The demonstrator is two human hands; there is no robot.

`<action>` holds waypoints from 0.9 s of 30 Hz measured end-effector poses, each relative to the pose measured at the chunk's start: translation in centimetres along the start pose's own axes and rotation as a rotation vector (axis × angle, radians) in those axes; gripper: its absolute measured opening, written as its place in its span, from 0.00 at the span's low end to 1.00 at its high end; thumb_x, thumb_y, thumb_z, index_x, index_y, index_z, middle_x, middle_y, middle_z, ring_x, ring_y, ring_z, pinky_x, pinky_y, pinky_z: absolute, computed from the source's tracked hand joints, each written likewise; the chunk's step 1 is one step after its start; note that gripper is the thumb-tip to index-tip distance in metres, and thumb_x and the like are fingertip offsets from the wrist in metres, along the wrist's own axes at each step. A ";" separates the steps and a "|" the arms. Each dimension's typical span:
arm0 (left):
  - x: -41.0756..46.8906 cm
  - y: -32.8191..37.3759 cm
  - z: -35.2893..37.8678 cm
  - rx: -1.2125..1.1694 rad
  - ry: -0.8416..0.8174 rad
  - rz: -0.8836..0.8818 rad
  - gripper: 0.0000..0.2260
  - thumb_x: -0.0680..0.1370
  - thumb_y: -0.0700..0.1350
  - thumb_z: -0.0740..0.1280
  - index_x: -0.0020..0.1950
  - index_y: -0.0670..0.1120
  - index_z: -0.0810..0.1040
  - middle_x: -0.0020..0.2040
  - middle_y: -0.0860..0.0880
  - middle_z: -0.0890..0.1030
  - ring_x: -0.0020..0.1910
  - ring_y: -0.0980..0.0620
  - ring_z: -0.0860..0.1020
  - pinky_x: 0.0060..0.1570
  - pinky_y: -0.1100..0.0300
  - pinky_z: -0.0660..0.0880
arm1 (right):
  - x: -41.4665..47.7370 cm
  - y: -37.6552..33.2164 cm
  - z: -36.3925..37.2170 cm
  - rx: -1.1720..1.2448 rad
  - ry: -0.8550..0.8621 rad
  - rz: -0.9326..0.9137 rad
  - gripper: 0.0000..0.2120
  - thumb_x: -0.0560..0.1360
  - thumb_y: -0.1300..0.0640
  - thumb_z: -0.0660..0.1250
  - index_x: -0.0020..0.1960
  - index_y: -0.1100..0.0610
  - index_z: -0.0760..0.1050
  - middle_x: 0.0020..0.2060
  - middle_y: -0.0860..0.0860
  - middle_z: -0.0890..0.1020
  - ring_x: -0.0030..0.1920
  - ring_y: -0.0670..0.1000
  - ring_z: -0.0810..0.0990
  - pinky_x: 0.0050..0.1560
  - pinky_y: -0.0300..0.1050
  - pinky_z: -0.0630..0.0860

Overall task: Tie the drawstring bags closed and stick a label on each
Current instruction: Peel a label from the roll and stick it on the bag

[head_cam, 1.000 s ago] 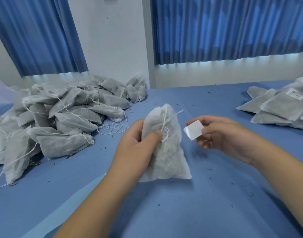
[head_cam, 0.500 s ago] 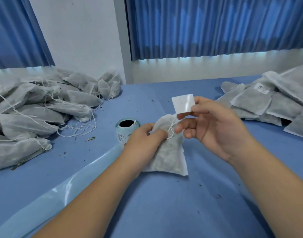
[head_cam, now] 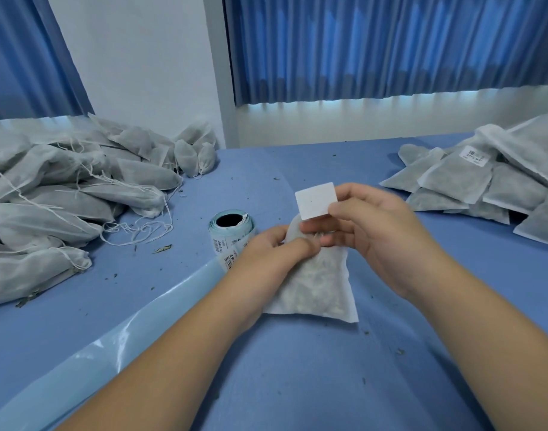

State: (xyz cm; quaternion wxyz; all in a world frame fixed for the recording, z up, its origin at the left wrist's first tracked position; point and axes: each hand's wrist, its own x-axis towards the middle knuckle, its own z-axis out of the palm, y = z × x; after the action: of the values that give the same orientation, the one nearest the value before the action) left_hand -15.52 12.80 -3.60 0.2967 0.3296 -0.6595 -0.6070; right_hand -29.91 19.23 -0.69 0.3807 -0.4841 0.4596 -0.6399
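We had our left hand (head_cam: 274, 255) curled round the bag (head_cam: 317, 286) neck. Our right hand (head_cam: 370, 233) pinched the label (head_cam: 316, 200) just above those fingers.

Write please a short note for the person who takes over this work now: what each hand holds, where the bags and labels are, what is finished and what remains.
Left grip: holds the neck of the drawstring bag, which rests on the blue table.
Right grip: pinches a loose label above the bag.
Label roll: stands just left of the bag.
Done: pile of finished bags at right; one shows a barcode label.
Left: the fingers hide this bag's knot, so check it, stick the label on, then work through the pile with loose strings at left.
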 end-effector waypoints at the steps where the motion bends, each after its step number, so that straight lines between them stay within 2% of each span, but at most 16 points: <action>1: 0.0 0.0 0.0 0.005 -0.003 0.001 0.17 0.67 0.50 0.70 0.53 0.45 0.82 0.50 0.40 0.84 0.51 0.41 0.83 0.57 0.44 0.76 | 0.0 0.0 0.1 -0.020 0.004 0.000 0.10 0.77 0.68 0.60 0.46 0.60 0.79 0.43 0.58 0.85 0.45 0.55 0.85 0.37 0.40 0.78; 4: 0.1 -0.1 0.0 -0.035 -0.017 -0.012 0.16 0.67 0.47 0.69 0.52 0.41 0.82 0.49 0.39 0.84 0.47 0.43 0.82 0.55 0.45 0.76 | 0.0 0.1 -0.1 -0.131 0.053 -0.059 0.10 0.77 0.68 0.62 0.47 0.59 0.80 0.43 0.54 0.86 0.45 0.53 0.86 0.38 0.41 0.79; 6: 0.0 -0.1 0.0 -0.090 -0.049 -0.035 0.15 0.70 0.45 0.69 0.53 0.38 0.81 0.52 0.35 0.83 0.47 0.43 0.81 0.54 0.47 0.76 | 0.0 0.1 -0.4 -0.264 0.104 -0.157 0.12 0.77 0.68 0.62 0.46 0.55 0.81 0.42 0.50 0.86 0.44 0.50 0.86 0.40 0.42 0.80; 9: 0.1 -0.2 -0.3 -0.178 -0.104 -0.050 0.09 0.77 0.41 0.66 0.52 0.38 0.81 0.50 0.35 0.83 0.44 0.45 0.82 0.43 0.57 0.78 | -0.2 0.3 -0.5 -0.482 0.142 -0.279 0.16 0.76 0.66 0.64 0.41 0.46 0.80 0.38 0.46 0.85 0.43 0.49 0.84 0.44 0.47 0.80; 13: 0.2 -0.3 -0.4 -0.274 -0.150 -0.042 0.06 0.78 0.40 0.65 0.49 0.39 0.80 0.38 0.45 0.81 0.36 0.50 0.81 0.33 0.61 0.75 | -0.5 0.6 -0.1 -0.834 0.095 -0.482 0.12 0.73 0.69 0.66 0.44 0.53 0.82 0.38 0.43 0.82 0.42 0.43 0.79 0.44 0.38 0.75; 15: 0.1 -0.3 -0.4 -0.286 -0.162 -0.041 0.10 0.74 0.43 0.67 0.51 0.38 0.80 0.39 0.45 0.81 0.38 0.49 0.81 0.35 0.60 0.76 | -0.6 0.5 -0.1 -0.917 0.052 -0.526 0.11 0.72 0.69 0.68 0.45 0.55 0.83 0.39 0.45 0.82 0.40 0.43 0.77 0.42 0.35 0.73; 17: 0.2 -0.3 -0.6 -0.285 -0.172 -0.047 0.14 0.71 0.45 0.67 0.53 0.39 0.81 0.42 0.44 0.82 0.41 0.48 0.81 0.37 0.59 0.76 | -0.7 0.4 -0.3 -0.980 0.012 -0.542 0.10 0.72 0.69 0.68 0.45 0.56 0.83 0.39 0.45 0.82 0.39 0.44 0.77 0.42 0.37 0.73; 21: 0.3 -0.3 -0.7 -0.286 -0.151 -0.054 0.10 0.70 0.45 0.67 0.47 0.42 0.80 0.39 0.46 0.80 0.38 0.50 0.80 0.37 0.59 0.74 | -0.7 0.1 -0.5 -1.011 -0.042 -0.521 0.12 0.71 0.69 0.68 0.45 0.55 0.84 0.40 0.45 0.83 0.40 0.45 0.77 0.43 0.39 0.73; 23: 0.4 -0.4 -0.8 -0.283 -0.126 -0.060 0.13 0.69 0.45 0.67 0.50 0.40 0.80 0.41 0.44 0.79 0.40 0.48 0.79 0.41 0.56 0.72 | -0.8 0.0 -0.6 -1.028 -0.060 -0.515 0.12 0.71 0.69 0.68 0.45 0.55 0.85 0.40 0.45 0.83 0.40 0.41 0.77 0.44 0.37 0.73; 25: 0.3 -0.3 -0.7 -0.271 -0.106 -0.073 0.14 0.68 0.45 0.67 0.51 0.40 0.79 0.42 0.43 0.78 0.41 0.47 0.77 0.40 0.56 0.70 | -0.8 -0.1 -0.7 -1.052 -0.074 -0.506 0.12 0.71 0.69 0.68 0.45 0.55 0.85 0.41 0.44 0.83 0.39 0.34 0.75 0.44 0.34 0.72; 27: 0.3 -0.3 -0.6 -0.270 -0.088 -0.089 0.14 0.67 0.44 0.67 0.51 0.41 0.78 0.42 0.42 0.75 0.41 0.46 0.75 0.38 0.56 0.68 | -0.9 -0.1 -0.8 -1.063 -0.084 -0.502 0.12 0.71 0.69 0.69 0.45 0.55 0.85 0.41 0.44 0.83 0.39 0.33 0.75 0.45 0.32 0.72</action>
State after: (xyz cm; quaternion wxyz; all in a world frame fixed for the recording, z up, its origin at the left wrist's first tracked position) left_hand -15.17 12.21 -3.84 0.2819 0.2885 -0.5691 -0.7166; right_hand -30.46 20.22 -0.91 -0.0593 -0.7275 0.5731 -0.3726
